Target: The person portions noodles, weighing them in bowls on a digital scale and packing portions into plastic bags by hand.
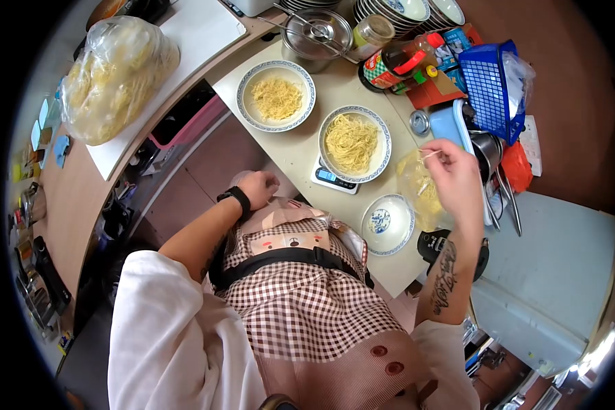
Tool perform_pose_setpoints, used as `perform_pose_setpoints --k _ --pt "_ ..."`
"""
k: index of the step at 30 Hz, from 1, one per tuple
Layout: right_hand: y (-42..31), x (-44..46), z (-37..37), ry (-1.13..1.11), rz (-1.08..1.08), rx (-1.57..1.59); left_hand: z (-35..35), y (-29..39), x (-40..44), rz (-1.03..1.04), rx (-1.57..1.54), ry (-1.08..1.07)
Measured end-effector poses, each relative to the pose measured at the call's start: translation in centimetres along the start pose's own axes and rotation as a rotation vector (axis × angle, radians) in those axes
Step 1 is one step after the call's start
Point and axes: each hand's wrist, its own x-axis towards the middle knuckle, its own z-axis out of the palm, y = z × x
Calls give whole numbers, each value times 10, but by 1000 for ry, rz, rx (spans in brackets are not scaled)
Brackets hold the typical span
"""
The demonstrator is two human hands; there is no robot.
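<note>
My right hand (452, 176) is pinched at the mouth of a clear plastic bag (417, 183) of yellow noodles. A thin pale strand, which looks like noodle, shows at its fingertips. Left of it, a patterned bowl (326, 158) sits on a small digital scale (329, 179), with a heap of noodles (352, 142) inside. Another bowl (242, 102) farther back holds a smaller portion of noodles (278, 98). Near the table's front edge lies a bowl (398, 231) without noodles. My left hand (256, 189) hangs in front of my apron, fingers curled, with nothing seen in it.
A large bag of noodles (119, 75) rests on the left counter. A lidded steel pot (316, 34), a jar (374, 33), sauce bottles (383, 67) and stacked bowls (393, 14) line the table's back. At right are a blue basket (486, 85) and a pale chest-like surface (547, 273).
</note>
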Motion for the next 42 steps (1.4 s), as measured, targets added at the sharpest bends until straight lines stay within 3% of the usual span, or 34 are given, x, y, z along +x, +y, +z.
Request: perform_pose_setpoints --k 4,8,10,13,16,18,21,23,27,29,31,33,34,37,38,40,42 --pt "30 14 50 -54 -61 101 8 6 1 82 53 3" --pt "83 -5 12 171 245 161 4 34 -5 236 149 -11" --pt "149 -22 -12 145 346 -151 5 71 -8 331 137 -45" --pt "217 -32 -4 -137 714 -24 18 133 -6 453 82 -117" --pt "290 -29 41 -206 551 -282 51 197 1 604 56 -243" --pt "295 -35 72 222 528 -339 82 228 8 685 39 -316" --pt "309 -35 81 372 526 -284 125 267 27 669 -17 -436" --pt "334 -44 71 272 533 -144 158 281 46 656 -78 -408" --pt "313 -68 33 236 637 50 207 302 91 477 -309 -236" --pt "314 -83 24 211 681 68 204 312 109 481 -292 -94" --pt "317 -91 20 73 731 -1 210 308 132 632 -105 161" --pt "322 -95 20 -90 706 -91 210 311 155 525 -14 202" --pt "325 -98 22 -4 703 -72 211 312 158 467 29 223" --pt "333 -94 32 263 671 -15 189 336 157 361 -179 78" --pt "332 -93 36 297 658 -20 188 341 151 494 -218 153" --pt "319 -77 40 372 623 -30 188 349 142 460 -184 -51" --pt "330 -79 36 276 645 -12 201 349 135 418 -182 -133"
